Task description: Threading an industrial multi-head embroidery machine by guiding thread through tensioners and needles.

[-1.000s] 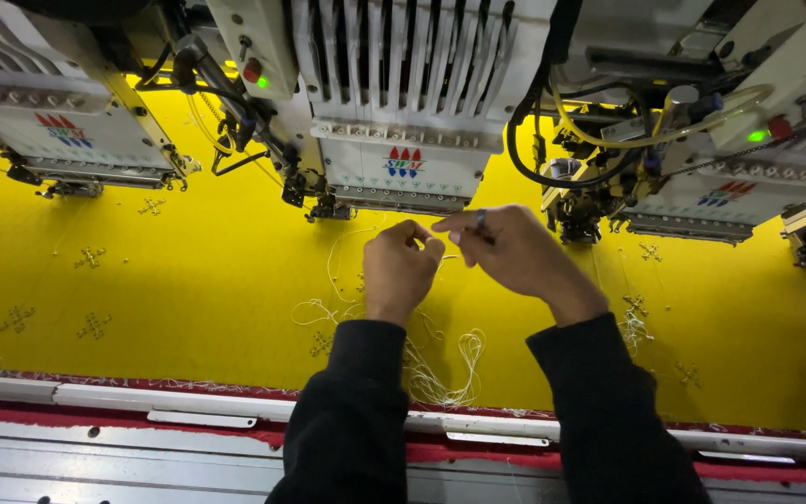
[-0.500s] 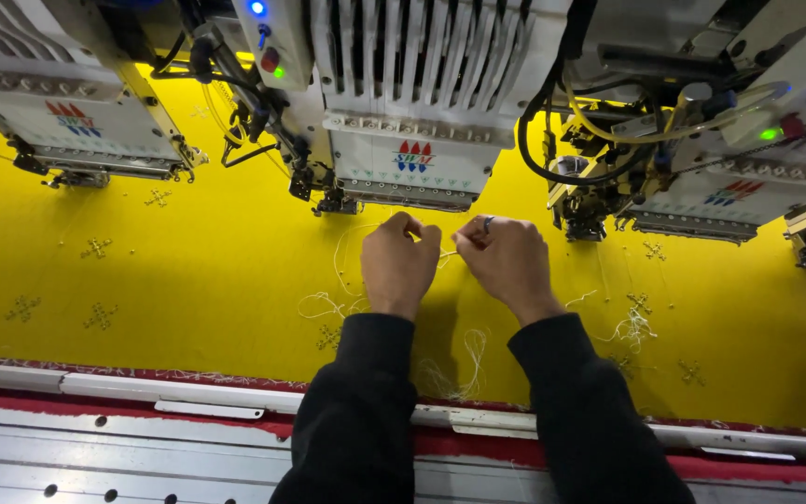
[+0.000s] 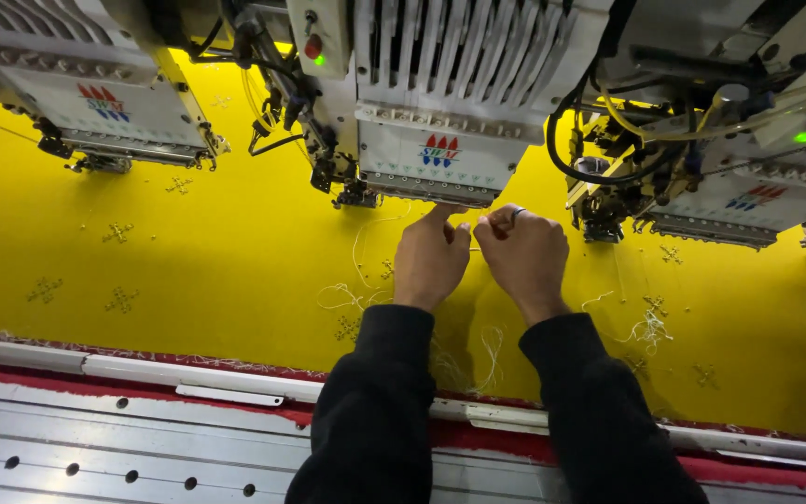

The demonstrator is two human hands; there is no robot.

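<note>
Judging by the fabric, the stitching is partly done. The stretched bright yellow cloth point(image 3: 235, 252) already carries small pale cross-shaped embroidered motifs point(image 3: 120, 299) on its left part, with more near the middle and on the right. Loose tangles of white thread point(image 3: 347, 297) lie on the cloth left of the hands, and another tangle point(image 3: 647, 329) lies to the right, so trimming or tidying appears to remain. Nothing shows whether any head is running.

At far left hangs a white embroidery head with a red and blue mark point(image 3: 95, 107), clear of both hands. The middle white embroidery head with ribbed upper housing point(image 3: 440, 140) sits just above the hands, and a thin white thread point(image 3: 366, 233) hangs down from it to the cloth.

The left hand point(image 3: 431, 261) is curled nearly closed, its fingertips raised to the head's lower edge; it seems to pinch the fine thread, though the strand at the fingers is too thin to confirm. The right hand point(image 3: 524, 257), just beside it and almost touching, is likewise narrowly closed, fingertips pinched together towards the left hand, a dark ring on one finger. Both wear black sleeves.

Farther right stands a third white head with yellow and black cables point(image 3: 701, 140). Along the near edge runs a grey metal rail with holes point(image 3: 142, 439).
</note>
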